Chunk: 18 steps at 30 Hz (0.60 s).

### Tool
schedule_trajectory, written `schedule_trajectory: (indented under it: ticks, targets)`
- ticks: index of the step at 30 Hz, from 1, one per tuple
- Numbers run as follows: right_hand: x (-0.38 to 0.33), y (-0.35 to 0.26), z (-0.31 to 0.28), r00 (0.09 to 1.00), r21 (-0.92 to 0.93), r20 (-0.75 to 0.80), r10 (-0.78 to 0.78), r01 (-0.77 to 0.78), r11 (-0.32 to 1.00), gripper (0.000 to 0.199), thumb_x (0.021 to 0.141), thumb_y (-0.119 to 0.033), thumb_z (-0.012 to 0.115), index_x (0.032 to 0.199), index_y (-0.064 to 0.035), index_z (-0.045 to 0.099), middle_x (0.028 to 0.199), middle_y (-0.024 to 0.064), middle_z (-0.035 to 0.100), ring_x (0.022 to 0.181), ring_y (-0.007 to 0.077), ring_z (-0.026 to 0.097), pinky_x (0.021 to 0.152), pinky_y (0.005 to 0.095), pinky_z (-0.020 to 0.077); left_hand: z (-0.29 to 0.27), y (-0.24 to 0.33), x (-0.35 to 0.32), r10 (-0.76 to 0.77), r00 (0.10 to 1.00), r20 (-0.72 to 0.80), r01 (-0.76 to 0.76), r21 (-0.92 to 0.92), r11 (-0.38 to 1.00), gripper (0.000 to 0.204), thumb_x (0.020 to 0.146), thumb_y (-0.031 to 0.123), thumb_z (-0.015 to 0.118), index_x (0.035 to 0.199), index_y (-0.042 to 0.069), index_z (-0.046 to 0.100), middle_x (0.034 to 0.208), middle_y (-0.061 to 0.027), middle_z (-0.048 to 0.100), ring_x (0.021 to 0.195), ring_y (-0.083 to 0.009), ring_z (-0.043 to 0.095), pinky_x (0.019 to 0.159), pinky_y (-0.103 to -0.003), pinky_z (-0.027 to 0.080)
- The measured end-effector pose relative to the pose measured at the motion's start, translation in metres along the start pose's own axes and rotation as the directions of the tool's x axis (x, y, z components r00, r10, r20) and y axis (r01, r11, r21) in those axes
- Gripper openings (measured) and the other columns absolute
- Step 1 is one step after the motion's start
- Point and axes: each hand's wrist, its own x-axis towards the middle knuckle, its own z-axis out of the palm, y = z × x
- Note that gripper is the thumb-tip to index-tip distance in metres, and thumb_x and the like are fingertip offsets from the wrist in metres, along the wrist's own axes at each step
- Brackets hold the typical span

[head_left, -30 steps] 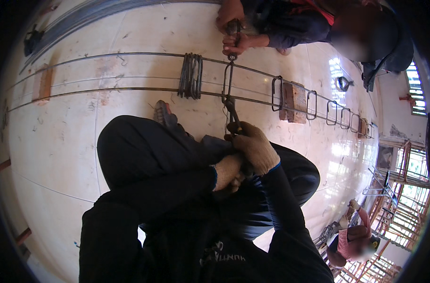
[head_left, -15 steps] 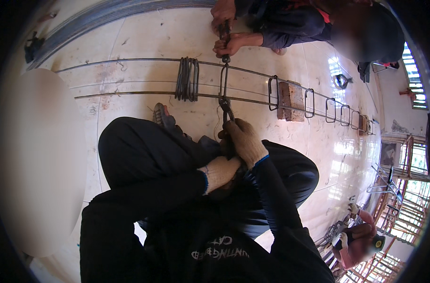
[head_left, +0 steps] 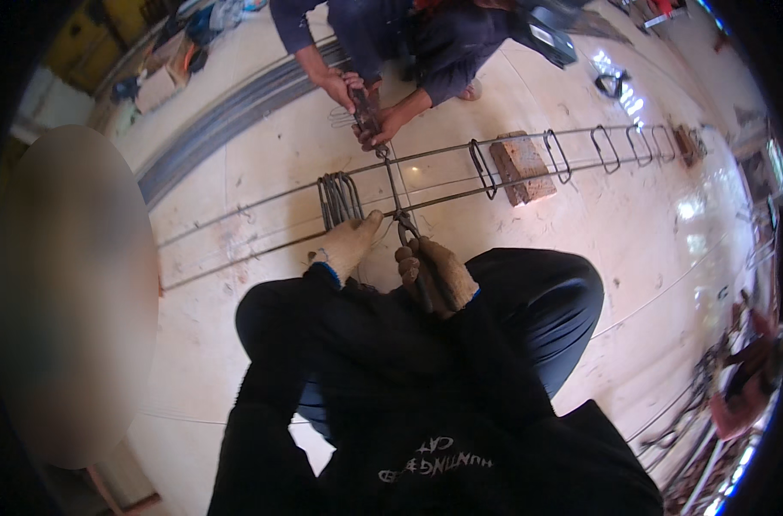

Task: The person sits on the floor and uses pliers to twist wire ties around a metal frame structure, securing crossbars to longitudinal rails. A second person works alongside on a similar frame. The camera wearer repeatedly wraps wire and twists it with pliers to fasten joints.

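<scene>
My gloved right hand [head_left: 443, 273] is wrapped round the handles of tie-wire pincers [head_left: 406, 225]. The pincers' jaws meet the crossing of the near steel rod [head_left: 447, 200] and a rectangular wire stirrup [head_left: 393, 185]. My gloved left hand [head_left: 348, 243] is closed over that rod just left of the crossing, one digit stretched toward the joint; its other fingers are partly hidden. A bundle of stirrups [head_left: 340, 198] hangs on the rods beside it. Opposite, a co-worker's hands [head_left: 383, 127] hold a dark tool at the stirrup's far corner, on the far rod [head_left: 447, 153].
Bricks [head_left: 522, 168] prop the rods on the pale tiled floor [head_left: 615, 275]. Several spaced stirrups [head_left: 556, 156] line the right stretch. Long steel bars [head_left: 211, 138] lie behind at left. A black coil [head_left: 611, 83] rests at far right. Another person [head_left: 744, 387] is at the right edge.
My left hand has moved from my lap forward to the near rod. My right hand stays on the pincers at the joint. The view has turned, and the co-worker's hands still work opposite.
</scene>
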Motion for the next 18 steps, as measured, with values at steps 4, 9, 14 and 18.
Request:
schedule_trajectory:
  ticks: [4, 9, 14, 18]
  targets:
    - [0.022, 0.015, -0.047, 0.889, -0.665, 0.297, -0.348, 0.454, 0.592, 0.018, 0.11, -0.02, 0.05, 0.12, -0.0052, 0.052, 0.1, 0.0082, 0.059, 0.078, 0.0168, 0.058, 0.068, 0.0305, 0.0525, 0.038, -0.027, 0.053, 0.036, 0.877, 0.479, 0.295, -0.595, 0.748, 0.062, 0.102, 0.063, 0.059, 0.118, 0.004, 0.068, 0.103, -0.0155, 0.074, 0.082, -0.0306, 0.072, 0.075, -0.043, 0.059]
    - [0.014, -0.004, -0.029, 0.993, 0.022, 0.116, 0.033, -0.036, 0.999, 0.031, 0.107, -0.023, 0.056, 0.127, 0.0004, 0.057, 0.108, 0.018, 0.067, 0.089, 0.0275, 0.068, 0.076, 0.0378, 0.0567, 0.061, 0.011, 0.028, -0.004, 0.925, 0.379, 0.243, -0.584, 0.774, 0.046, 0.103, 0.05, 0.065, 0.111, 0.005, 0.069, 0.089, -0.0081, 0.067, 0.069, -0.0229, 0.065, 0.061, -0.038, 0.054]
    - [-0.022, -0.002, 0.013, 0.959, -0.994, -0.017, -0.284, -0.047, -0.099, 0.04, 0.1, -0.025, 0.066, 0.121, 0.0071, 0.057, 0.11, 0.0279, 0.071, 0.105, 0.0388, 0.073, 0.088, 0.0448, 0.059, 0.08, -0.017, 0.052, 0.09, 0.981, 0.17, -0.01, -0.421, 0.907, 0.04, 0.101, 0.04, 0.063, 0.097, 0.001, 0.072, 0.078, -0.0064, 0.063, 0.062, -0.0219, 0.058, 0.056, -0.041, 0.048]
    - [-0.045, 0.02, 0.046, 0.848, -0.897, -0.211, -0.485, -0.366, -0.249, 0.045, 0.092, -0.027, 0.074, 0.112, 0.0104, 0.058, 0.11, 0.0297, 0.072, 0.108, 0.0431, 0.073, 0.092, 0.0495, 0.0586, 0.095, 0.0, 0.05, 0.014, 0.981, 0.191, 0.043, -0.289, 0.957, 0.042, 0.101, 0.041, 0.061, 0.101, 0.0, 0.071, 0.075, -0.0078, 0.062, 0.064, -0.0225, 0.06, 0.057, -0.04, 0.049]
